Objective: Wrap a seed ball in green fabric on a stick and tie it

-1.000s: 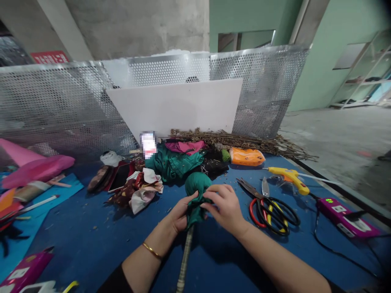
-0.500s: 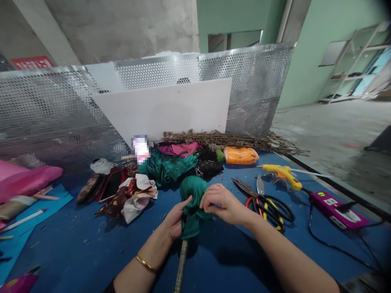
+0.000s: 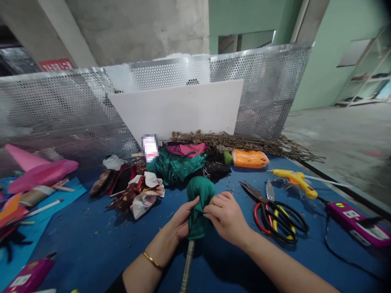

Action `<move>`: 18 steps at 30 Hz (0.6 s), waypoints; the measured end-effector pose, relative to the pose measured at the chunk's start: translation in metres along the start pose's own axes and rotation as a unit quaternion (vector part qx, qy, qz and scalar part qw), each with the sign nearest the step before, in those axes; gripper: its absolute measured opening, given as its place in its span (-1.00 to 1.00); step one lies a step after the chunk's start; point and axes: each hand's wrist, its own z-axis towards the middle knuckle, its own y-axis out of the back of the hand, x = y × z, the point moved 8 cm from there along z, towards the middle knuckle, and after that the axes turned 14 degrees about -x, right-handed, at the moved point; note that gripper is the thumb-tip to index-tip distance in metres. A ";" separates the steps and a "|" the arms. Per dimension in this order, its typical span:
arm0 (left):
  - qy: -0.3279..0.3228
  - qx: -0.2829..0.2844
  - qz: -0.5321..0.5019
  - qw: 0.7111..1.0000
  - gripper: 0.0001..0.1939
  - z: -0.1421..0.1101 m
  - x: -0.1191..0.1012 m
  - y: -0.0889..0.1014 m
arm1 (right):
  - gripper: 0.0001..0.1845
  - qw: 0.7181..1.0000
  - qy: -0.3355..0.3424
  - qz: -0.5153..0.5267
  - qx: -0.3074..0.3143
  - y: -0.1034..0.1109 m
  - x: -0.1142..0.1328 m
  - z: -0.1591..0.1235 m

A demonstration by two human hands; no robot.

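Observation:
A green cloth [image 3: 200, 190] is wrapped over a rounded lump at the top of a thin stick [image 3: 187, 266], which slants down toward me. From the left, my left hand [image 3: 182, 219] grips the cloth below the lump, its thumb pressed on the front. My right hand [image 3: 225, 215] pinches the cloth's right side with fingers bent together. What lies under the cloth is hidden. Right of my hands lie black-handled scissors [image 3: 282, 224] over a red-handled and a yellow-handled tool.
Behind are a green cloth heap [image 3: 174, 167], dry twigs [image 3: 259, 142] and an orange packet [image 3: 250, 158]. A yellow glue gun [image 3: 295, 181] and a purple power strip [image 3: 356, 224] with cables lie right. Patterned fabric scraps [image 3: 140, 195] and a pink cone-shaped piece [image 3: 45, 175] are left.
The view has turned a little left, so everything sits further right. My right hand has drawn in closer against the cloth, and the loose flap on the right now hangs nearer the stick.

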 end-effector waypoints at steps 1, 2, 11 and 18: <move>-0.001 0.000 0.008 1.000 -0.64 0.000 0.000 0.001 | -0.85 0.999 -0.015 0.034 -0.005 0.002 -0.001 0.001; -0.003 0.003 0.015 1.000 -0.64 0.001 0.000 0.001 | -0.85 0.997 -0.030 0.070 -0.008 0.003 -0.002 0.002; -0.008 0.010 0.013 1.000 -0.69 -0.001 0.000 -0.007 | -0.80 0.994 0.106 0.001 0.036 -0.012 0.031 -0.008; -0.015 -0.031 -0.008 0.999 -0.79 -0.003 0.001 -0.005 | -0.81 0.952 0.228 -0.168 0.118 -0.045 0.053 -0.026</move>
